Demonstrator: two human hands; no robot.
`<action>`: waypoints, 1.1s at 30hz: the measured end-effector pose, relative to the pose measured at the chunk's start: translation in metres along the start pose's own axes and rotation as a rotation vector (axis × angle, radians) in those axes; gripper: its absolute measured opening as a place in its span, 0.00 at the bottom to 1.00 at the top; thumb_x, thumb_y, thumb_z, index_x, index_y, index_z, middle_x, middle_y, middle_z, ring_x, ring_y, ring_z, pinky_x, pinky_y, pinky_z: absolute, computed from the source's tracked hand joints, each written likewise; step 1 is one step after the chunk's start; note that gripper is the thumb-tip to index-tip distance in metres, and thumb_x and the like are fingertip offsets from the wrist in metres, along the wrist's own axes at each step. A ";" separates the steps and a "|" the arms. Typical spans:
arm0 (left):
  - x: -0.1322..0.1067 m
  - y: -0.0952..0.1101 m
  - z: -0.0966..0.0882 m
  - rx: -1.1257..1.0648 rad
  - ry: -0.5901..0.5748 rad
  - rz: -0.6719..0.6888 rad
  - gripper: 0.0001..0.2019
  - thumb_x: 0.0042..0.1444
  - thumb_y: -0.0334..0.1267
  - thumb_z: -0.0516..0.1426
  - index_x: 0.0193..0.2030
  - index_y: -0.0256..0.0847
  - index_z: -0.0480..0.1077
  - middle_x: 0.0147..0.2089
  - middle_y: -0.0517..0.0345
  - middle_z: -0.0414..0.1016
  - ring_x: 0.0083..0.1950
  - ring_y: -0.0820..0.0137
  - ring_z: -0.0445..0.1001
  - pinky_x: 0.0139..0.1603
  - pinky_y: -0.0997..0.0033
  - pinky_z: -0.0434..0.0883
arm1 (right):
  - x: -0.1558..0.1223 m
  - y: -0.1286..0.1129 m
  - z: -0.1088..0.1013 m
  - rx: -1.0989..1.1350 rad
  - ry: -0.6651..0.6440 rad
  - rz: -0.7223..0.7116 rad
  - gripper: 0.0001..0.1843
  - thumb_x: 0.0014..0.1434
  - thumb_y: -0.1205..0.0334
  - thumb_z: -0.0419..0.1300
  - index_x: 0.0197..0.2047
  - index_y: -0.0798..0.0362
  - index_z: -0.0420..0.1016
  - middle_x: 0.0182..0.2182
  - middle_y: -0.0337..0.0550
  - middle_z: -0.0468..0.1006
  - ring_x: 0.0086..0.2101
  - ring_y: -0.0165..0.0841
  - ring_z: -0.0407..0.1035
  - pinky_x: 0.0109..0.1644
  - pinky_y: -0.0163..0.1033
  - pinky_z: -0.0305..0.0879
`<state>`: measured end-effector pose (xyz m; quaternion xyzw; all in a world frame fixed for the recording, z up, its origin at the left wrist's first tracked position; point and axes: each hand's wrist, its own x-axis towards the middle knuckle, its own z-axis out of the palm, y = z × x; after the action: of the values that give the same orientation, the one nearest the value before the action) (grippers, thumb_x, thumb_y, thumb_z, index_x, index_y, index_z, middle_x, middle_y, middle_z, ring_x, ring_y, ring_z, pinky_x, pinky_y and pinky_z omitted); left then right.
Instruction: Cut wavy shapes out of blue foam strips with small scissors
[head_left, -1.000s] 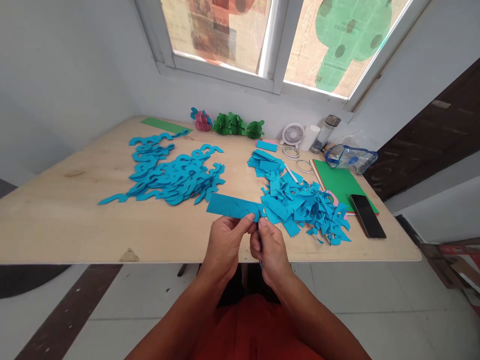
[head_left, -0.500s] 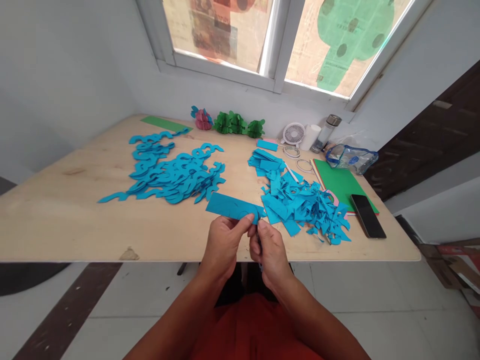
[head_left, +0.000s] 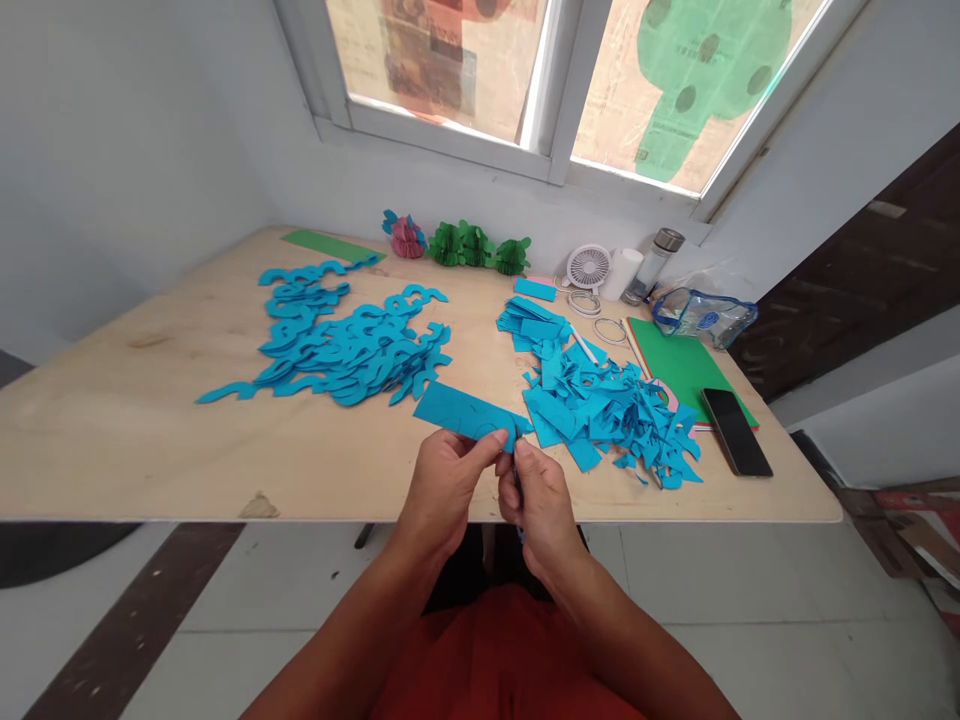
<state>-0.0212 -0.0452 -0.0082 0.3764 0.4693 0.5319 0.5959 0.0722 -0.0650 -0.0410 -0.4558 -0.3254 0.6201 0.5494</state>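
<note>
A strip of blue paper (head_left: 457, 408) with faint curved lines drawn on it is pinched at its right end by my left hand (head_left: 444, 485), thumb on top. Close beside it, my right hand (head_left: 541, 490) is closed around scissors (head_left: 518, 478), mostly hidden by the fingers, with the dark blades at the strip's right end. To the right of the strip lies a heap of blue paper scraps (head_left: 630, 415). Beyond my left hand, many wavy blue paper cut-outs (head_left: 352, 350) are piled up.
Behind the scraps are stacked blue strips (head_left: 532, 322) and a white pen (head_left: 583, 345). A phone (head_left: 736, 432) rests partly on green paper (head_left: 675, 355) at the right. Along the wall stand green paper shapes (head_left: 474, 245), a small fan (head_left: 589, 267) and a bottle (head_left: 654, 266).
The strip has tilted slightly and its right end has shifted a little against the scissors. Both hands stay in nearly the same place.
</note>
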 end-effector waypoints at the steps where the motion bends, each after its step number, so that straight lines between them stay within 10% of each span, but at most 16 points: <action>1: 0.000 0.001 0.000 0.006 -0.009 -0.001 0.14 0.45 0.37 0.61 0.13 0.39 0.66 0.15 0.62 0.66 0.20 0.73 0.63 0.29 0.71 0.64 | 0.000 0.000 0.000 0.002 0.000 0.004 0.25 0.54 0.39 0.58 0.25 0.55 0.67 0.10 0.28 0.57 0.13 0.21 0.44 0.15 0.30 0.38; 33: 0.007 0.003 -0.004 0.064 -0.045 0.022 0.10 0.42 0.37 0.62 0.15 0.39 0.69 0.17 0.61 0.68 0.22 0.71 0.65 0.28 0.71 0.65 | 0.006 -0.002 -0.007 -0.040 -0.043 0.004 0.25 0.52 0.38 0.58 0.22 0.53 0.64 0.11 0.28 0.57 0.13 0.21 0.44 0.14 0.29 0.38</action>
<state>-0.0265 -0.0375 -0.0073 0.4124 0.4685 0.5145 0.5880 0.0792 -0.0595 -0.0427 -0.4539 -0.3488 0.6241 0.5318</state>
